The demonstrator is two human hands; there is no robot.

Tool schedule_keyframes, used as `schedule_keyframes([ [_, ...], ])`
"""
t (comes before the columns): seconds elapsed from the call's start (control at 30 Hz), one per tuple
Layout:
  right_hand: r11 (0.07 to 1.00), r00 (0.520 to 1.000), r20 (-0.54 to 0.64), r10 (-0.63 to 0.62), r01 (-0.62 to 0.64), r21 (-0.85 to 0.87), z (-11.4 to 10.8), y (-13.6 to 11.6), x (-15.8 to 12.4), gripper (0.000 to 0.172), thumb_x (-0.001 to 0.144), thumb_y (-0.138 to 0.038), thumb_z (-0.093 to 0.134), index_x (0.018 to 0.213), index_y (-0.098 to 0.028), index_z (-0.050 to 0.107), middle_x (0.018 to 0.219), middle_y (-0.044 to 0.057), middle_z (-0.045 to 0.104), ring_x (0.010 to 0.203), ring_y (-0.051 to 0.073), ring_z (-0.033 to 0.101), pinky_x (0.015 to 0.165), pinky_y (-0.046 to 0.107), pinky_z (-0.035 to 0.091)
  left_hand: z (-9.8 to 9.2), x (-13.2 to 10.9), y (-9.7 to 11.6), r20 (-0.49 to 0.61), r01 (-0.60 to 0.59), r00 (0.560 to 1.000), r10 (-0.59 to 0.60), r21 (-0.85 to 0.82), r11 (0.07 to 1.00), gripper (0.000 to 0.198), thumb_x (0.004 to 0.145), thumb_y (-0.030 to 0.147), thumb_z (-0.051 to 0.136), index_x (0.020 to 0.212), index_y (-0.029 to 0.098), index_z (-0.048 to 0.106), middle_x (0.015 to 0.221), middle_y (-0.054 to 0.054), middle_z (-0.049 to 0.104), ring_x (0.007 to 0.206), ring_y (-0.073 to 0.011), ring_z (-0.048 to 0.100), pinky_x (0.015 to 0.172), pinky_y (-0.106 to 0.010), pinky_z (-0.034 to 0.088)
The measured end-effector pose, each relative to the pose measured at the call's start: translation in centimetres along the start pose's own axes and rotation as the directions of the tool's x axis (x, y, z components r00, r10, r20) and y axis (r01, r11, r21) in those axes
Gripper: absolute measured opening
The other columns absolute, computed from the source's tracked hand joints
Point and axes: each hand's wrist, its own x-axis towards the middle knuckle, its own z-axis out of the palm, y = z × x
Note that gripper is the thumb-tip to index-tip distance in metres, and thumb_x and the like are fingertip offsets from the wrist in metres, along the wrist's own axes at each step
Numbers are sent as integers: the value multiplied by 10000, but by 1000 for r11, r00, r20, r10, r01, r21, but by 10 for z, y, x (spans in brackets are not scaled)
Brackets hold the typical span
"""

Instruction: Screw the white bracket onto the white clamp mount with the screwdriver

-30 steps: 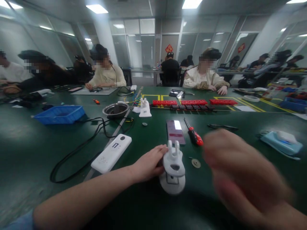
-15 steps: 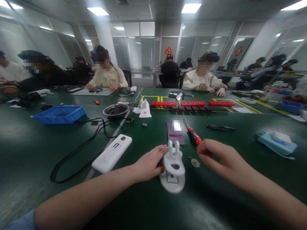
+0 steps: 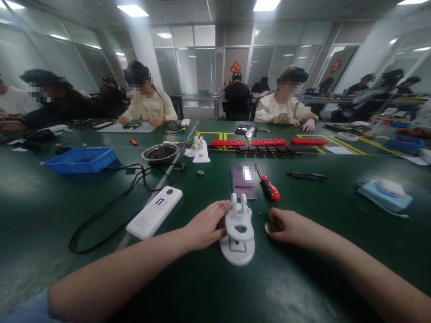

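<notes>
Two bare hands at work, both mine: left hand [image 3: 208,228] against the left flank of one white stand [image 3: 237,251] directly before me, whether clamped or merely resting I could not tell; right hand [image 3: 288,228] with thumb and fingertips on one round disc [image 3: 267,228] right of the stand, pinch on it uncertain. One tiny pin [image 3: 261,213] lay just beyond the disc. Past these: one white power bank [image 3: 155,214] reading 17, one phone [image 3: 237,181], one red-and-black screwdriver [image 3: 270,187], one light-blue case [image 3: 384,196] far right. Farther: one metal bowl [image 3: 147,160], one blue bin [image 3: 81,160], a second white stand [image 3: 201,156], three red strips [image 3: 269,141] in a row; across the table, two people in pale tops. Half a second earlier my right hand had hovered right of the disc, leaving it uncovered; now it had come down onto it. My left had kept its place. Fingers hid much of the disc; both forearms ran out of frame; phone screen partly blurred, bowl contents indistinct.
</notes>
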Motion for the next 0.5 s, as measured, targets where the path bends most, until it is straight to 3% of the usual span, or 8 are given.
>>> schedule_keyframes([
  [0.2, 996, 995, 60, -76, 74, 44, -2, -2, 0, 178, 664, -310, 576, 775, -190, 504, 745, 17, 564, 633, 149, 512, 501, 240, 335, 0, -1, 1, -66, -54, 996, 58, 65, 996, 521, 747, 336, 561, 1217, 185, 393, 1269, -83, 435, 1180, -219, 375, 1003, -389, 284],
  [0.33, 983, 980, 101, -171, 162, 86, -16, -18, -3, 128, 758, -301, 487, 716, -189, 532, 713, 9, 560, 650, 141, 511, 572, 254, 371, -7, -5, 6, -144, 26, 989, -23, 16, 1000, 529, 793, 502, 442, 1199, 166, 394, 1075, -74, 568, 933, -206, 536, 825, -364, 411],
  [0.43, 940, 958, -30, -286, 287, 185, -36, -40, -7, 176, 813, -327, 422, 761, -193, 524, 697, 0, 529, 632, 124, 490, 588, 250, 386, -15, -7, 9, -121, 112, 985, -121, -80, 990, 470, 834, 531, 315, 1110, 182, 468, 911, -33, 614, 762, -174, 566, 695, -311, 434],
  [0.5, 894, 922, -160, -354, 383, 234, -50, -57, -10, 246, 845, -370, 358, 748, -195, 502, 653, -4, 487, 574, 113, 458, 546, 245, 386, -18, -7, 9, -110, 160, 978, -176, -141, 977, 465, 842, 531, 286, 1005, 171, 531, 872, -33, 614, 750, -171, 564, 682, -296, 431],
])
